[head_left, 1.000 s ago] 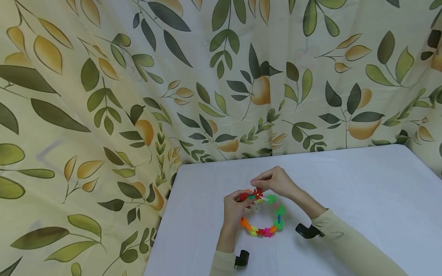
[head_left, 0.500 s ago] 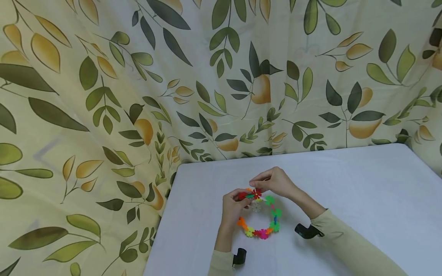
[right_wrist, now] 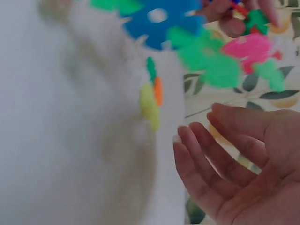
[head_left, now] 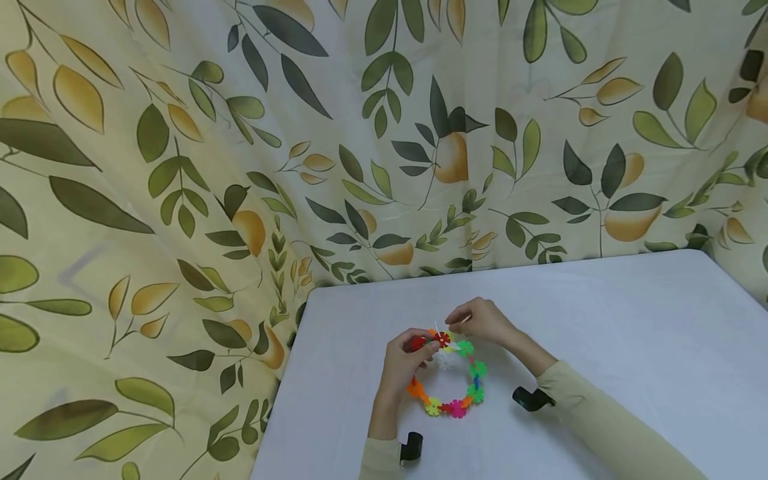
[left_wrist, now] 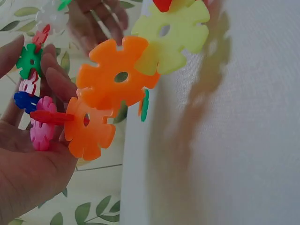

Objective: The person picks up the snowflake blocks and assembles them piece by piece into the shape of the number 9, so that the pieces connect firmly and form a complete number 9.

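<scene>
My left hand (head_left: 401, 363) holds a ring of linked plastic snowflake discs (head_left: 458, 408) in many colours, gripping it at its far left side. In the left wrist view its fingers curl around a stretch with a green disc (left_wrist: 24, 62) and a pink disc (left_wrist: 42, 133). Orange discs (left_wrist: 101, 65) hang beside the palm. A thin white piece (head_left: 437, 327) stands up by the red disc (head_left: 441, 339) at the left fingertips. My right hand (head_left: 486, 321) is just right of it, fingers loosely bent and holding nothing in the right wrist view. A translucent disc (head_left: 445, 361) shows inside the ring.
A white-covered table (head_left: 576, 313) lies under the hands. Beyond the ring, green, orange and yellow discs (right_wrist: 149, 105) are by the table's far side. A leaf-patterned curtain (head_left: 336, 133) hangs behind and to the left. Black wrist cameras (head_left: 532, 400) stick out from both sleeves.
The right hand has let go of the white piece at the red disc and drawn slightly right. The left hand still holds the ring, shifted slightly left.
</scene>
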### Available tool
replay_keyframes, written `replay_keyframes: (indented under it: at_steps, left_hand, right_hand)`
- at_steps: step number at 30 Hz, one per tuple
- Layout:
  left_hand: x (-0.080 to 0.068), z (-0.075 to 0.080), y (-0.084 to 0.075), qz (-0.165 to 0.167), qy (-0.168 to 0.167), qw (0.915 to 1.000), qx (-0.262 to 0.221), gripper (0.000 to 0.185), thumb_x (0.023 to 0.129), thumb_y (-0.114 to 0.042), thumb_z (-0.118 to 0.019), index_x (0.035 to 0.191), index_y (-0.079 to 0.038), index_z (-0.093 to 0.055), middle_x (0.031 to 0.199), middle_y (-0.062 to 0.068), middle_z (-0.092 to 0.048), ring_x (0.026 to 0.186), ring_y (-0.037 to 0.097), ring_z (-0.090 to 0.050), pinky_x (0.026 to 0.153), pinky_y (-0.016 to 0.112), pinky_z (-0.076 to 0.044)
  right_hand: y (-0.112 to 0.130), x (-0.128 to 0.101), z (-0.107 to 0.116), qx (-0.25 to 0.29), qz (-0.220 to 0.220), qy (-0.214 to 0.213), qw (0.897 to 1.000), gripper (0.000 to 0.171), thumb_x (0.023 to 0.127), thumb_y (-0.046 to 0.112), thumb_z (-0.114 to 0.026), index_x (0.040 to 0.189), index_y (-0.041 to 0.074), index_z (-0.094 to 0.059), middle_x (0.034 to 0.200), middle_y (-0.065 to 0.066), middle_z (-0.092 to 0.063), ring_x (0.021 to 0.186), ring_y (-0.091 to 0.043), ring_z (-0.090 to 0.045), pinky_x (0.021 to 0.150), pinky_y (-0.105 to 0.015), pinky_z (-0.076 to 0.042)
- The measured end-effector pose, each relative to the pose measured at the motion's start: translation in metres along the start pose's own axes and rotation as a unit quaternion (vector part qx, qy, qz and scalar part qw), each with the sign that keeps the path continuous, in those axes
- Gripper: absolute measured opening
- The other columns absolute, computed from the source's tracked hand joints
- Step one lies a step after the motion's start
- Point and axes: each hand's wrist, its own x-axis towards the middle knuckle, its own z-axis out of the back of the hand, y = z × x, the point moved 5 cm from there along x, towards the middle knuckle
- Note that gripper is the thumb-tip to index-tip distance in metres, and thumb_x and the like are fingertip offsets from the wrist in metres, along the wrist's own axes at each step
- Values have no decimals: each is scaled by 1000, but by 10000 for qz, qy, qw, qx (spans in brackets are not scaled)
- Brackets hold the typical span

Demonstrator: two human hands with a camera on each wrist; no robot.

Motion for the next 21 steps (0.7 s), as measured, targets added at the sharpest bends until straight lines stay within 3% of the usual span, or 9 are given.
replay_keyframes:
  at_steps: [3,8,12,17,21]
  left_hand:
    - [-1,2,0,43,54,9999,-85,22,93,-28,-82,109,-15,-76,96,4,-74,88,49,-67,68,28,-57]
    - [0,4,-2,-80,146,9998,-141,20,95,-21,-79,109,-8,-73,96,8,-74,88,39,-72,72,29,-60]
    - [1,4,-2,-169,267,9994,-110,23,96,-18,-77,115,-6,-71,101,11,-75,88,35,-74,77,34,-61]
    - [0,3,-2,-191,373,9991,42,31,99,-18,-72,129,-9,-68,113,9,-74,90,31,-73,79,34,-61]
    - [-1,5,-2,-180,380,9990,178,30,101,-19,-70,131,-14,-69,114,5,-72,89,26,-72,79,31,-61]
  right_hand:
    - [-10,3,-10,-241,75,314,9992,14,90,6,-80,104,7,-82,97,-2,-78,87,-19,-71,73,-33,-61]
    - [-15,3,-25,-730,289,777,9939,24,86,5,-84,107,14,-82,100,-2,-73,88,-17,-64,78,-34,-59]
    - [-12,1,-30,-1228,578,615,9888,20,87,-1,-81,101,13,-82,94,0,-68,84,-16,-61,78,-35,-57]
    - [-18,1,-29,-1252,106,319,9916,18,86,-3,-79,91,14,-77,88,3,-68,82,-17,-59,80,-38,-58]
    - [-21,0,-26,-1100,-189,145,9936,16,86,1,-81,87,15,-74,82,5,-67,79,-17,-58,77,-35,-58]
